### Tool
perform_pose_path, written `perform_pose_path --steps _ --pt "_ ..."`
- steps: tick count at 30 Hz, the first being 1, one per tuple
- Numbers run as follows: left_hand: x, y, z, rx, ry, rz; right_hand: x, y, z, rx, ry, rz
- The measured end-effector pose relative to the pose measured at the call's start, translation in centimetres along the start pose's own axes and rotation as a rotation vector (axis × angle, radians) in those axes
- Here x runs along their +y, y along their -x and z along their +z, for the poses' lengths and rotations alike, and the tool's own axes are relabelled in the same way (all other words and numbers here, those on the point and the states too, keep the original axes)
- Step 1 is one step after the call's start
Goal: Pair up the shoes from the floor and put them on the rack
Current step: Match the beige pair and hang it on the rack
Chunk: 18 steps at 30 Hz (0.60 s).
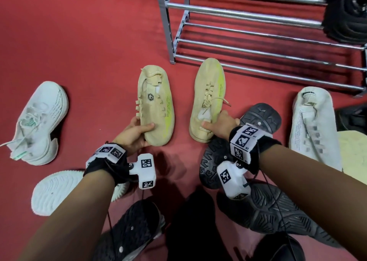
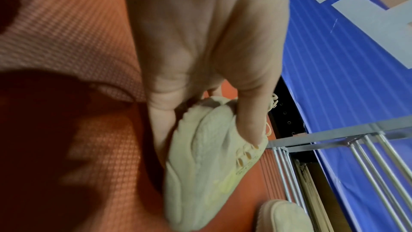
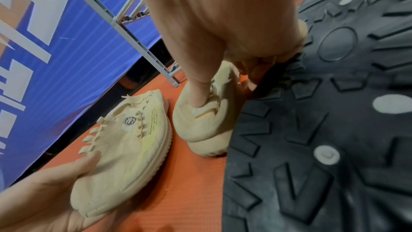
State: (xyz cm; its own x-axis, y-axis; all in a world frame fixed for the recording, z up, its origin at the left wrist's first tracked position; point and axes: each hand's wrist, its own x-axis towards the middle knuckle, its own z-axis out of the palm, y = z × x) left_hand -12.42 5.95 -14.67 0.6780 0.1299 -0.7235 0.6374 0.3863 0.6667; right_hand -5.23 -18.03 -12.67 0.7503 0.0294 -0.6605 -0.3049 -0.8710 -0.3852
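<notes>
Black shoes (image 1: 278,211) lie closest, down by the person's knees, some flipped over so their bumpy soles face up. Just past them, both arms reach out over the red floor (image 1: 89,42).

The left hand (image 1: 133,133) holds the left tan shoe (image 1: 156,106) by one end. Its thumb lies on top and its fingers curl under the side. In the left wrist view the fingers wrap round the edge of that shoe. This shoe has no lace in its loops, and a small dark badge sits on its tongue.

The right hand (image 1: 220,124) holds the right tan shoe (image 1: 208,98) at its heel end. In the right wrist view one finger pokes down into the shoe's opening and the rest pinch the back. This shoe has a lace tied on it. The hand is right next to a black sole (image 3: 334,112).

The two tan shoes are side by side with a little gap between them, just in front of the grey rack (image 1: 248,32). Both have a yellow-green streak down one side. The rack has shiny metal bars, and something black sits on it at the far right.

A white shoe with green bits (image 1: 37,121) lies well off to the left, and a white sole (image 1: 57,191) faces up below it. Another white shoe (image 1: 315,125) lies on the right.
</notes>
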Motion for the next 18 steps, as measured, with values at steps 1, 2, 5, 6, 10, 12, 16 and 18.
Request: perform_pose_path --steps 1,2,5,6,10,12,16,18 --pt "0.0 0.0 0.2 0.013 0.016 0.015 0.0 -0.2 0.1 0.013 -0.005 0.011" --pt "0.1 0.1 0.3 0.021 0.031 0.025 -0.1 -0.1 0.1 0.02 -0.02 0.008" --pt "0.2 0.4 0.7 0.006 0.069 0.054 -0.2 -0.2 0.0 -0.011 -0.161 0.003" --pt "0.3 0.5 0.7 -0.003 0.086 0.066 -0.3 0.0 -0.1 -0.019 -0.208 -0.021" --pt "-0.1 0.9 0.6 -0.048 0.179 0.123 0.8 -0.7 0.2 -0.024 -0.438 -0.012" --pt "-0.4 1.1 0.8 -0.08 0.229 0.145 0.7 0.6 -0.7 -0.073 -0.601 -0.009" --pt "-1.0 1.6 1.4 -0.201 0.287 0.174 2.0 1.8 -3.1 -0.127 -0.828 -0.046" --pt "-1.1 1.7 1.8 -0.254 0.309 0.203 3.1 2.6 -4.0 -0.183 -0.948 -0.084"
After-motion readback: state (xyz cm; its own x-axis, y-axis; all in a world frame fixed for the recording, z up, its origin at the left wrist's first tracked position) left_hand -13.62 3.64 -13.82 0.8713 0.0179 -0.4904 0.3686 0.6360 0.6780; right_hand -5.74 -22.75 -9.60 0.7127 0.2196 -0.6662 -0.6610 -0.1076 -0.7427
